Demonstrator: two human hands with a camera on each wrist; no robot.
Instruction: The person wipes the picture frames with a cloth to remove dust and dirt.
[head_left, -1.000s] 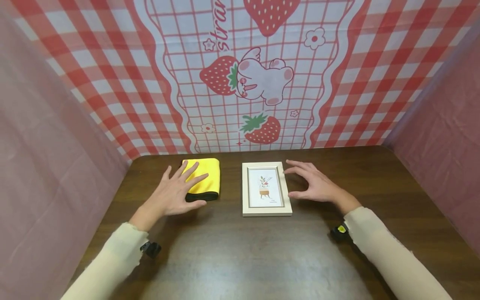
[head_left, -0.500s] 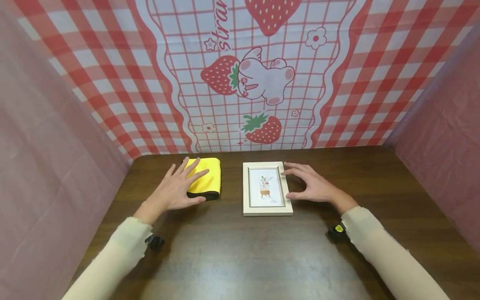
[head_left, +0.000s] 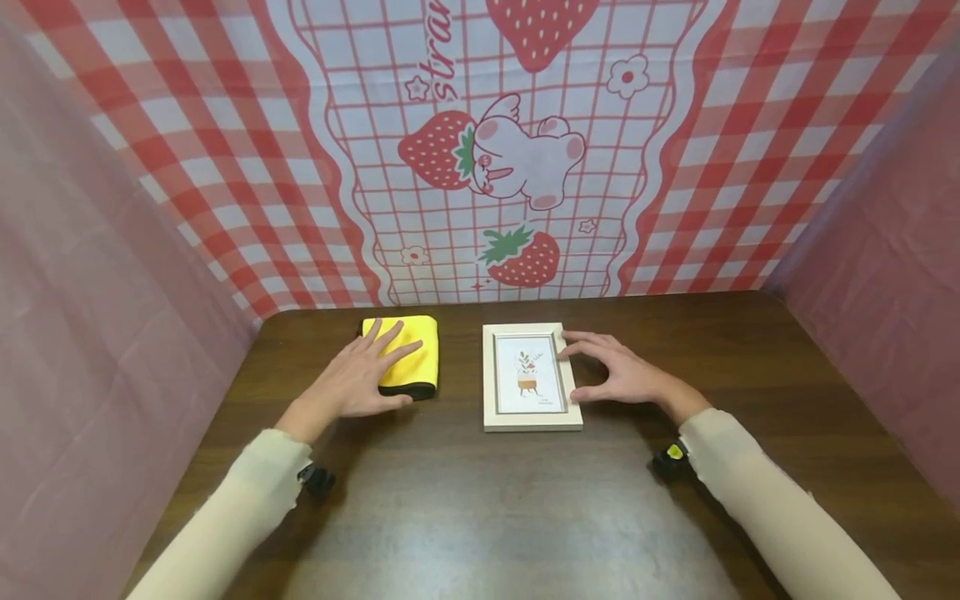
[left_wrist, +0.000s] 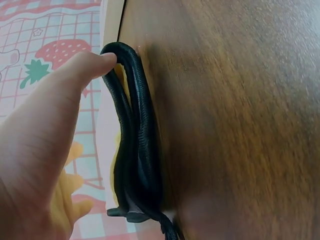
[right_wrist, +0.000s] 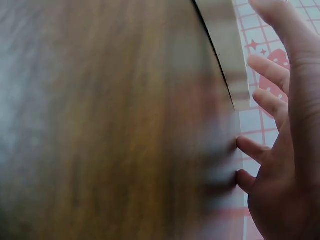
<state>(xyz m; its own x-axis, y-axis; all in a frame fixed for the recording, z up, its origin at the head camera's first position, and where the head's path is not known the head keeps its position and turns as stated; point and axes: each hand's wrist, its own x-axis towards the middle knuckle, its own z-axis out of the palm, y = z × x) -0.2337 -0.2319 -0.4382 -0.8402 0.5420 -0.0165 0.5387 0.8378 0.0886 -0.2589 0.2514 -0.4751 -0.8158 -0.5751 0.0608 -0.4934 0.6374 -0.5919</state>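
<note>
Picture frame (head_left: 528,375), earlier beside the right hand (head_left: 622,375), is now overlapped by its spread fingers (head_left: 585,347); cloth (head_left: 417,368) is part-covered by the left hand (head_left: 356,381), also spread.

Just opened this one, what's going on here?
A person has both bare hands at work over a wooden table. The left hand is spread over a folded yellow cloth with black edging. The right hand is at the right edge of a pale picture frame, thumb and fingers reaching that side; whether they press on it is hard to tell. The frame lies flat, picture up, apart from the cloth, and neither thing is visibly lifted.
</note>
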